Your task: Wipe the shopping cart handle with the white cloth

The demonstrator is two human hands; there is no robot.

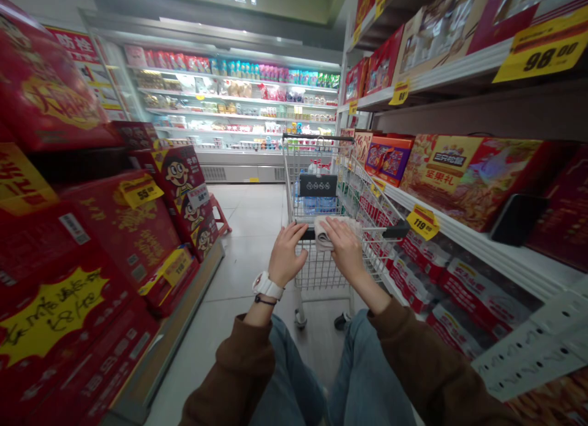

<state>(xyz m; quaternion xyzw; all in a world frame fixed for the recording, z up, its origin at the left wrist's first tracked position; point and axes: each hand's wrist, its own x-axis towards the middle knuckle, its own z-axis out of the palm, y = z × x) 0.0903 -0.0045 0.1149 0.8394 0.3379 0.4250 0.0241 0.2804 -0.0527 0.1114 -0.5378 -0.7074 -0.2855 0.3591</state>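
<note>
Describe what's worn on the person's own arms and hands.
Brown long sleeves cover both forearms, the left sleeve and the right sleeve. The left hand and right hand are bare. A chunky white wristwatch and thin black bracelet circle the left wrist.

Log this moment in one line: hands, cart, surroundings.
left hand: on shopping cart handle | right hand: on folded cloth | right: shelved red gift boxes | ahead: refrigerated display case

A wire shopping cart (321, 273) stands on the tiled floor (243, 261) between stacked red cartons (133, 230) and a white supermarket shelf (500, 253) lined with red gift boxes (463, 181).
</note>
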